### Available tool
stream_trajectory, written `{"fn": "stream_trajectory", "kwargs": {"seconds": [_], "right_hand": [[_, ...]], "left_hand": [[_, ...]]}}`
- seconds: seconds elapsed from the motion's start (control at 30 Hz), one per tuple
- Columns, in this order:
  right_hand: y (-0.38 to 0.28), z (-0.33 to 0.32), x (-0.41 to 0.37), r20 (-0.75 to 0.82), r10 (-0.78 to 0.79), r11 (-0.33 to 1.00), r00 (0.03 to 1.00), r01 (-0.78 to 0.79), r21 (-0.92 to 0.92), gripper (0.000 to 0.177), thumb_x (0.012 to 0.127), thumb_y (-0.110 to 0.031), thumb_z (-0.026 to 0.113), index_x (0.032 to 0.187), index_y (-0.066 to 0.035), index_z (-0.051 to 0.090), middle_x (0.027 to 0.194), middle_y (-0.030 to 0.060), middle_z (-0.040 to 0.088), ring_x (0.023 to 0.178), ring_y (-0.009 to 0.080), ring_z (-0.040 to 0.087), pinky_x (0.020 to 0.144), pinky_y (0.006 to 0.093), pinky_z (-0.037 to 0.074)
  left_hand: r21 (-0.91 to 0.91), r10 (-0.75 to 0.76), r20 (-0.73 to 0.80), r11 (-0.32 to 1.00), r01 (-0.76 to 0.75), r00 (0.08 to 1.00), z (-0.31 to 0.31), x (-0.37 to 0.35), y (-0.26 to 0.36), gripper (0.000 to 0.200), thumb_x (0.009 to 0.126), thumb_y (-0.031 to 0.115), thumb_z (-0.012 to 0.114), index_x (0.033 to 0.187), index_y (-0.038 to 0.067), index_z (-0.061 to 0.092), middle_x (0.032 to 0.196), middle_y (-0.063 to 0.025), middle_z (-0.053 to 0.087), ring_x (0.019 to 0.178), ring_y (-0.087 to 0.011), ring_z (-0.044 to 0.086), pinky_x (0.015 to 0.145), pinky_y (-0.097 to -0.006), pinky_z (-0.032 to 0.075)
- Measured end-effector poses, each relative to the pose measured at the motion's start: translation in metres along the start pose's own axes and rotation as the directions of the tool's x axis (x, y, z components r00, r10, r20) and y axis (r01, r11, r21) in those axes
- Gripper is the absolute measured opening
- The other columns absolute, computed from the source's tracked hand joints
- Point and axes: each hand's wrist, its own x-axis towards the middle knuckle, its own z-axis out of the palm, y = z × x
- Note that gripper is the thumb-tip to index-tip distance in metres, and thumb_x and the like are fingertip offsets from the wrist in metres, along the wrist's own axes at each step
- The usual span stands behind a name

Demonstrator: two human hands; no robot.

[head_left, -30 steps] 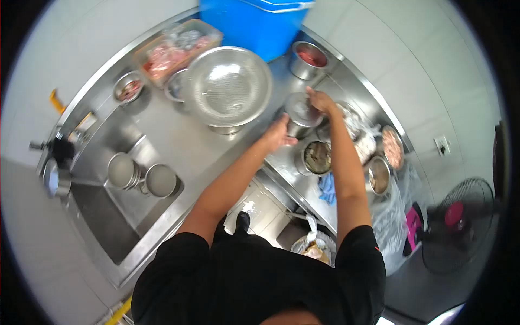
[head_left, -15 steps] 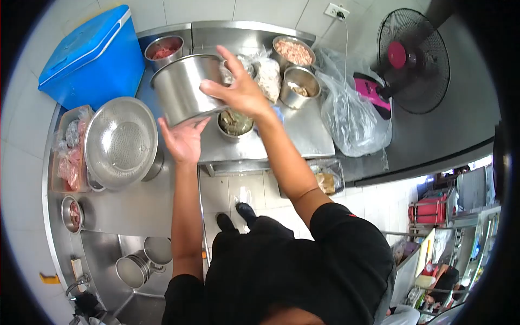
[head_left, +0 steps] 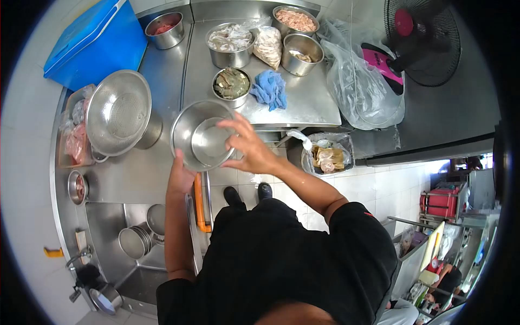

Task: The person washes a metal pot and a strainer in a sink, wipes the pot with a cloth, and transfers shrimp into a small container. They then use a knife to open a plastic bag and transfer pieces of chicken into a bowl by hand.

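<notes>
A deep, shiny stainless-steel pot (head_left: 187, 124) is tilted in front of me, its open mouth facing me and nothing visible inside. My left hand (head_left: 181, 174) holds it at the lower left, thumb along the rim. My right hand (head_left: 253, 150) grips the right side, with fingers over the rim and thumb below. Just beyond the pot, a small steel pot of shrimp (head_left: 233, 86) stands on the steel counter beside a crumpled blue cloth (head_left: 271, 89). To the left, a large perforated colander (head_left: 118, 108) rests on a steel pot.
Behind are steel pots of pale food (head_left: 230, 44) and pinkish meat (head_left: 295, 21), plus a blue cooler (head_left: 95, 46). A sink (head_left: 103, 216) with stacked pots lies lower left. Right are plastic bags (head_left: 360, 92), a fan (head_left: 420, 38) and a lined bin (head_left: 346, 143).
Both hands have brought the pot down and nearer to me from over the back counter, turning its mouth toward me. The shrimp pot and blue cloth are now uncovered.
</notes>
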Motion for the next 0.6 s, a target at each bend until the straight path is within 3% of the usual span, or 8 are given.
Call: {"fn": "stream_trajectory", "kwargs": {"seconds": [0.1, 0.2, 0.27, 0.4, 0.47, 0.5, 0.57, 0.6], "right_hand": [[0.003, -0.016, 0.000, 0.007, -0.046, 0.948, 0.999, 0.041, 0.316, 0.048, 0.064, -0.028, 0.083, 0.100, -0.009, 0.057, 0.137, 0.0151, 0.038, 0.136, 0.0366, 0.024, 0.109, 0.0456, 0.026], [0.071, -0.043, -0.004, -0.325, 0.227, 0.972, 0.918, -0.234, 0.020, 0.046, 0.076, -0.031, 0.072, 0.108, -0.002, 0.057, 0.124, 0.0202, 0.049, 0.118, 0.0362, 0.044, 0.096, 0.0427, 0.038], [0.155, -0.051, -0.016, -0.466, 0.398, 0.833, 0.791, -0.524, -0.179, 0.047, 0.078, -0.036, 0.069, 0.104, 0.002, 0.058, 0.112, 0.0218, 0.055, 0.106, 0.0376, 0.051, 0.089, 0.0432, 0.042], [0.228, -0.054, -0.027, -0.466, 0.628, 0.512, 0.623, -0.782, -0.356, 0.050, 0.080, -0.040, 0.065, 0.099, 0.005, 0.060, 0.098, 0.0230, 0.063, 0.093, 0.0385, 0.059, 0.080, 0.0437, 0.045], [0.225, -0.069, -0.033, -0.122, 0.787, 0.579, 0.604, -0.793, -0.190, 0.048, 0.079, -0.036, 0.067, 0.103, 0.005, 0.059, 0.095, 0.0167, 0.066, 0.090, 0.0298, 0.062, 0.078, 0.0386, 0.046], [0.224, -0.079, -0.041, -0.137, 0.788, 0.576, 0.600, -0.798, -0.176, 0.048, 0.079, -0.036, 0.067, 0.103, 0.005, 0.059, 0.095, 0.0167, 0.066, 0.090, 0.0298, 0.062, 0.078, 0.0386, 0.046], [0.205, -0.109, -0.069, -0.142, 0.810, 0.555, 0.570, -0.665, 0.499, 0.038, 0.082, -0.026, 0.063, 0.106, 0.003, 0.059, 0.094, 0.0087, 0.066, 0.090, 0.0204, 0.062, 0.080, 0.0326, 0.046], [0.174, -0.136, -0.089, -0.235, 0.781, 0.581, 0.579, -0.535, 0.613, 0.033, 0.084, -0.022, 0.060, 0.107, 0.002, 0.059, 0.096, 0.0071, 0.065, 0.091, 0.0175, 0.060, 0.081, 0.0304, 0.046]], "left_hand": [[0.084, 0.054, -0.182, 0.996, -0.039, 0.982, 0.004, -0.003, -0.012, 0.060, 0.090, 0.044, 0.042, 0.128, -0.003, 0.043, 0.123, -0.0159, 0.054, 0.111, -0.0290, 0.054, 0.094, -0.0456, 0.042], [0.108, 0.110, -0.163, 0.990, -0.093, 0.980, 0.012, -0.012, -0.011, 0.049, 0.089, 0.035, 0.045, 0.123, -0.001, 0.049, 0.120, -0.0134, 0.056, 0.112, -0.0264, 0.054, 0.096, -0.0422, 0.042], [0.184, 0.189, -0.168, 0.970, -0.157, 0.968, 0.014, -0.013, -0.009, 0.043, 0.090, 0.031, 0.047, 0.121, 0.001, 0.052, 0.119, -0.0111, 0.058, 0.112, -0.0232, 0.054, 0.097, -0.0395, 0.040], [0.406, 0.404, -0.254, 0.869, -0.282, 0.879, 0.056, -0.001, 0.000, 0.039, 0.091, 0.029, 0.050, 0.117, 0.000, 0.055, 0.114, -0.0075, 0.060, 0.108, -0.0173, 0.055, 0.096, -0.0343, 0.039], [0.459, 0.364, -0.203, 0.855, -0.240, 0.909, 0.075, 0.003, 0.003, 0.047, 0.090, 0.027, 0.053, 0.127, 0.000, 0.045, 0.121, -0.0104, 0.054, 0.113, -0.0185, 0.051, 0.097, -0.0330, 0.038], [0.499, 0.343, -0.163, 0.838, -0.223, 0.925, 0.087, 0.008, 0.004, 0.056, 0.089, 0.026, 0.055, 0.135, -0.001, 0.037, 0.127, -0.0127, 0.049, 0.117, -0.0196, 0.047, 0.099, -0.0327, 0.037], [0.618, 0.383, -0.071, 0.742, -0.260, 0.921, 0.095, 0.024, -0.002, 0.058, 0.088, 0.026, 0.056, 0.135, -0.002, 0.037, 0.127, -0.0132, 0.049, 0.118, -0.0198, 0.047, 0.100, -0.0323, 0.035], [0.711, 0.421, 0.006, 0.636, -0.300, 0.907, 0.100, 0.032, -0.005, 0.059, 0.087, 0.026, 0.057, 0.135, -0.003, 0.038, 0.128, -0.0136, 0.049, 0.118, -0.0201, 0.046, 0.101, -0.0319, 0.034]]}}
